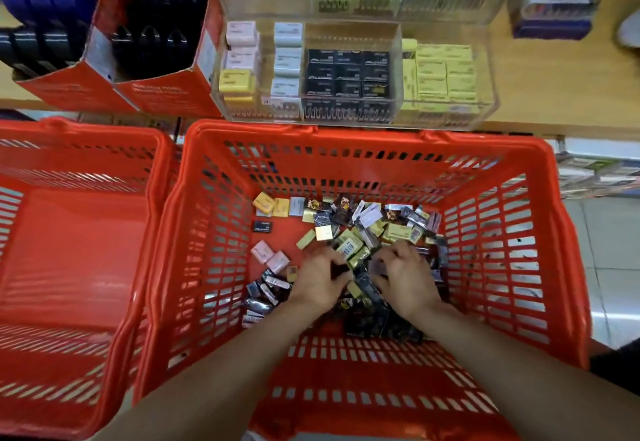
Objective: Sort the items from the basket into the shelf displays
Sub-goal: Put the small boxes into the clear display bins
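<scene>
Hands down in the red slotted plastic basket (pixel 540 232): my left hand (pixel 320 283) and right hand (pixel 405 279) both curl into the heap of small wrapped packets (pixel 349 232), though I can't tell what they've pinched. Yellow, black and pink packets lie jumbled, no common direction. The clear acrylic shelf display (pixel 446 118) sits straight ahead above the basket, right hand slightly nearer.

Two baskets sit side by side below a shelf (pixel 554 101). The right basket (pixel 363 135) holds a heap of small packets (pixel 360 232) on its floor, toward its right and near walls. The left basket (pixel 79 135) stands against it. On the shelf behind, a clear display (pixel 346 73) stands right of two cartons (pixel 114 87).
</scene>
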Tool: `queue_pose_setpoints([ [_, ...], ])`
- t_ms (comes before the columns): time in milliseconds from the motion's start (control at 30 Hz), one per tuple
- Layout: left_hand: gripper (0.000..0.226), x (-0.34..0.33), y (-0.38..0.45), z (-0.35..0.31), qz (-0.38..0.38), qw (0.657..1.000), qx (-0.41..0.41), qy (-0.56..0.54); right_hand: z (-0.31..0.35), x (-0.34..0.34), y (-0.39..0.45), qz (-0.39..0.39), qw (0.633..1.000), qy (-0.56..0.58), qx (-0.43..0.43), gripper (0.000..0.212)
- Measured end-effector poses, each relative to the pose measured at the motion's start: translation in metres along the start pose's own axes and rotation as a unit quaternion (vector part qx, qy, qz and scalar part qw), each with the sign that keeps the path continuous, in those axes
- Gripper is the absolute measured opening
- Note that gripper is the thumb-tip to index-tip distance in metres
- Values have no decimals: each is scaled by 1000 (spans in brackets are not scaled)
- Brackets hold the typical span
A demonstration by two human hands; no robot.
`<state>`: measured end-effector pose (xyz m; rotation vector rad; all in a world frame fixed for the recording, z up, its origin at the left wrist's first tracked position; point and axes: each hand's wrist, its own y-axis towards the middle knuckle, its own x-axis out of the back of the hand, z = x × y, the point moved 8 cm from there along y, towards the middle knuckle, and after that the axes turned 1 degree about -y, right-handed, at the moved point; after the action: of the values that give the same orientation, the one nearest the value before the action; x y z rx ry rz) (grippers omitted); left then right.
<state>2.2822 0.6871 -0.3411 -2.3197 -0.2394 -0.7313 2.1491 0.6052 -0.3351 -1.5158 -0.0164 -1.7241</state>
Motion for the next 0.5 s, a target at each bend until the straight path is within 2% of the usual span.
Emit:
queue_pose_setpoints([
  [33, 16, 6, -2, 7, -6, 994, 44, -104, 1, 4, -1, -15, 999, 29, 5, 22],
  [67, 13, 10, -5, 15, -5, 970, 96, -222, 0, 10, -2, -31, 997, 77, 3, 22],
  [133, 9, 9, -15, 19, 27, 882, 174, -437, -9, 23, -8, -62, 981, 183, -32, 24],
  [167, 11, 9, -18, 18, 43, 837, 194, -509, -15, 29, -11, -70, 972, 217, -54, 25],
  [200, 14, 10, -22, 15, 49, 807, 205, -552, -21, 32, -16, -70, 966, 237, -77, 27],
  [233, 16, 12, -26, 12, 49, 793, 210, -570, -27, 33, -21, -70, 959, 257, -99, 27],
  [267, 19, 14, -29, 10, 46, 797, 210, -564, -33, 32, -26, -67, 951, 279, -119, 27],
  [367, 21, 17, -36, 6, 46, 854, 212, -473, -43, 27, -41, -48, 931, 324, -161, 24],
  [500, 24, 0, -47, -9, 89, 852, 216, -469, -19, 21, -53, -21, 923, 359, -139, 18],
])
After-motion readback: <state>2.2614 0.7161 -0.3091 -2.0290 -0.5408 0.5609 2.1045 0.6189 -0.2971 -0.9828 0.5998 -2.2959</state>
